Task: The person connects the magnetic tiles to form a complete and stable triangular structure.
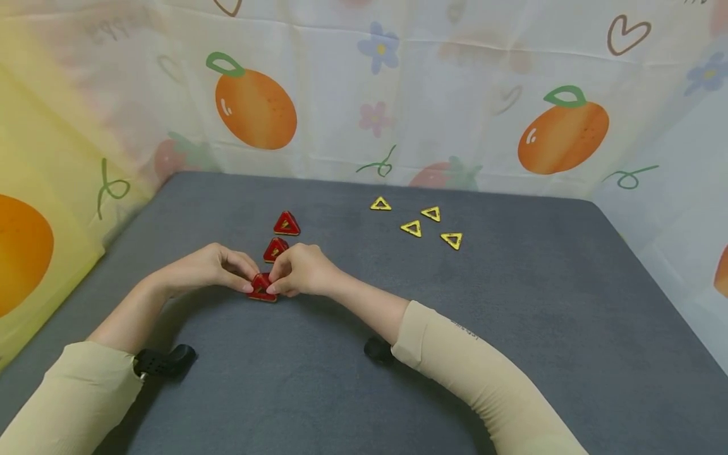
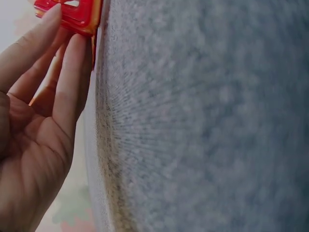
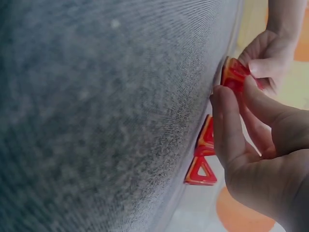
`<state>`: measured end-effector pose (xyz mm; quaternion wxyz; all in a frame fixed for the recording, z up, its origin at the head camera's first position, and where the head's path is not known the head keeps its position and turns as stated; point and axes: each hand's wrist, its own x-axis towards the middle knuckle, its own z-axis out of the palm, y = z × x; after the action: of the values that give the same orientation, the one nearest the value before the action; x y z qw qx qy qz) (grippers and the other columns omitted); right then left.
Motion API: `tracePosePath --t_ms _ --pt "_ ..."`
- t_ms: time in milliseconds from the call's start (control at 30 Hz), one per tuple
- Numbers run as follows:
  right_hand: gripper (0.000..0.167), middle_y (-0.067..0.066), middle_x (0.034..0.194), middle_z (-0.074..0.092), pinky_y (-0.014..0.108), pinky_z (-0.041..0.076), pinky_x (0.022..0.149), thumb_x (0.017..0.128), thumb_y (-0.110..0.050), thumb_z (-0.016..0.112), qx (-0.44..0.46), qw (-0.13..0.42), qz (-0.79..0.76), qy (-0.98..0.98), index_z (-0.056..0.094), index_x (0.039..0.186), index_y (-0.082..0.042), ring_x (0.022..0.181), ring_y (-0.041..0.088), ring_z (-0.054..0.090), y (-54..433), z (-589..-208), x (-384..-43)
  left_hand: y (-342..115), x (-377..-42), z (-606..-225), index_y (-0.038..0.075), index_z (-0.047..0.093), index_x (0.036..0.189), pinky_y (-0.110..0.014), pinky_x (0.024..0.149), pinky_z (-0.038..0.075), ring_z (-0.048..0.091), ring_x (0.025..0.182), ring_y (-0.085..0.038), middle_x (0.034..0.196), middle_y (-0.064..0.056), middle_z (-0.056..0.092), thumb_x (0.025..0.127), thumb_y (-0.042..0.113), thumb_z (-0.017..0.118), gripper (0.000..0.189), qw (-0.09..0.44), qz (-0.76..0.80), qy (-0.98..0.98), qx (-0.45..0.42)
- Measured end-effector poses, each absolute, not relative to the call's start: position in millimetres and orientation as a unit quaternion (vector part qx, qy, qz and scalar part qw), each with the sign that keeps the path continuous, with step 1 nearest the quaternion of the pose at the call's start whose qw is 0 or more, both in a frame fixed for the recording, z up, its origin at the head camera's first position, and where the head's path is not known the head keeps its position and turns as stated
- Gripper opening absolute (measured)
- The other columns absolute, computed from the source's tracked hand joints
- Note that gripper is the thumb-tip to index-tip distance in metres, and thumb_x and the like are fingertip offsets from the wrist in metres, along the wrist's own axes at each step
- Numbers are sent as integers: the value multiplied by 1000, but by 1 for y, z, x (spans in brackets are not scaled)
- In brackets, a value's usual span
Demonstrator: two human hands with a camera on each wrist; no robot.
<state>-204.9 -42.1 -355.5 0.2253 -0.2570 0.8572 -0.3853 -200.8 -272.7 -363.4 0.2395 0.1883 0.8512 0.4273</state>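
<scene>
Both hands meet at a red triangular pyramid (image 1: 262,289) on the grey table, which looks built from magnetic triangle tiles. At its left side my left hand (image 1: 213,270) pinches it; in the left wrist view the thumb lies on the red face and fingers are behind. On the other side my right hand (image 1: 307,270) pinches it with thumb and fingers, as the right wrist view also shows. Just behind stands a second red pyramid (image 1: 275,249), partly covered by the right hand. Farther back is a third red pyramid (image 1: 287,224), apart from the hands.
Several yellow triangle tiles (image 1: 411,228) with open centres lie flat towards the back of the grey table (image 1: 318,392). A white curtain (image 1: 335,95) printed with oranges hangs behind the table's far edge. Black wrist devices (image 1: 165,361) show below the forearms.
</scene>
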Motion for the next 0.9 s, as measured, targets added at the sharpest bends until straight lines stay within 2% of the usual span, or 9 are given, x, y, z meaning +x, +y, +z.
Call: tracePosePath --t_ms 333,533,733,900 --pt "12 4 94 77 16 55 60 88 -18 75 -266 222 -356 868 74 95 -9 67 9 71 -44 -357 -204 -274 -202 -369 6 77 99 -20 88 51 64 103 -7 115 -12 70 84 24 78 23 240 424 854 181" --pt "13 4 93 77 16 55 60 88 -19 75 -268 225 -352 868 74 97 -9 68 9 71 -43 -357 -204 -274 -202 -369 6 77 99 -20 88 51 64 101 -7 112 -8 71 84 24 78 24 241 420 855 183" --pt "15 3 91 76 17 56 61 89 -21 74 -264 236 -361 863 75 98 -9 69 9 71 -41 -358 -205 -276 -200 -366 -2 68 112 -23 83 55 69 93 -6 102 -1 74 84 21 78 38 266 443 841 157" --pt "18 6 88 76 21 58 64 88 -19 76 -258 261 -387 846 74 100 -7 71 14 73 -35 -355 -210 -281 -198 -364 -4 64 120 -22 83 56 70 94 -5 105 0 72 84 19 78 45 262 452 841 142"
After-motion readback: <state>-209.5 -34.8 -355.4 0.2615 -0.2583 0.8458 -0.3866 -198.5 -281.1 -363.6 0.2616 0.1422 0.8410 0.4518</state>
